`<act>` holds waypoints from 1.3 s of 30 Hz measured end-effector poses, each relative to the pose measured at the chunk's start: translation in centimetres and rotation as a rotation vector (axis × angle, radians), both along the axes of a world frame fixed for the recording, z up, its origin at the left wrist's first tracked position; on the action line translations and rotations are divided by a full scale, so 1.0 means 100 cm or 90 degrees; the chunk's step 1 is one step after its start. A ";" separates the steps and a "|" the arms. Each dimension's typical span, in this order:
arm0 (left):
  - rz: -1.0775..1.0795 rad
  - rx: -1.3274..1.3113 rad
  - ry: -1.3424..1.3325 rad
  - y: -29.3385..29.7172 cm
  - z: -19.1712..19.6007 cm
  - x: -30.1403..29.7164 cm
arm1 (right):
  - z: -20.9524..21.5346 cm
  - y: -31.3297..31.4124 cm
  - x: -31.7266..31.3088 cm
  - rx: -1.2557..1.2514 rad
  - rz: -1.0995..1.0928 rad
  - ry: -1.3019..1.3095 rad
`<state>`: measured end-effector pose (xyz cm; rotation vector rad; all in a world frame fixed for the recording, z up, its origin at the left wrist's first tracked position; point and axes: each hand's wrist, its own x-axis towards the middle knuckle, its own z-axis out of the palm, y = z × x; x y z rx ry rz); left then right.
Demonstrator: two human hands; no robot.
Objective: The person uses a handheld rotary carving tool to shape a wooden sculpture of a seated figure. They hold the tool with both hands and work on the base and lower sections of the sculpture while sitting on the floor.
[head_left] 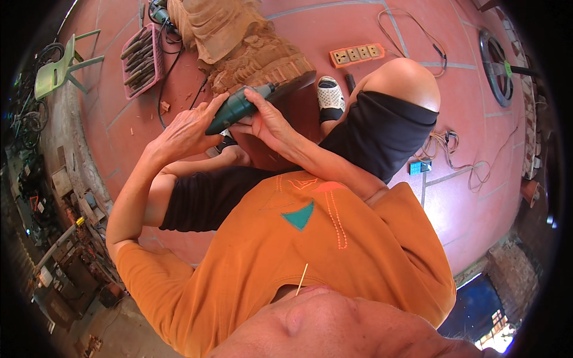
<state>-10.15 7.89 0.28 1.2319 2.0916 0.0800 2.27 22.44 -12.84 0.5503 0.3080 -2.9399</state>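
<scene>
A dark green handheld power grinder is held between my two hands, tilted with its narrow front end toward the carving. My left hand is closed on its rear part. Around the front part, my right hand is closed with its thumb on top. Just beyond lies a brown carved wooden figure with folds and detailed relief. The grinder's tip is close to the carving's near edge; whether it touches, I cannot tell.
A pink basket of carving tools stands at the left, near another green power tool and a green chair. An orange power strip lies beyond my right knee. Loose cables and a dark ring-shaped object are farther right.
</scene>
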 end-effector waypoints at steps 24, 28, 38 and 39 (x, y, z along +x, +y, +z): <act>-0.036 0.051 0.015 -0.003 -0.004 -0.006 | -0.003 0.000 -0.005 -0.004 0.011 0.009; -0.023 0.000 0.007 0.001 0.003 -0.004 | -0.004 0.000 -0.004 -0.008 0.011 0.003; -0.045 -0.011 0.006 0.001 0.005 -0.007 | -0.006 0.000 -0.004 -0.003 0.021 0.013; -0.046 -0.004 0.008 0.001 0.005 -0.007 | -0.007 0.000 -0.004 -0.008 0.029 0.016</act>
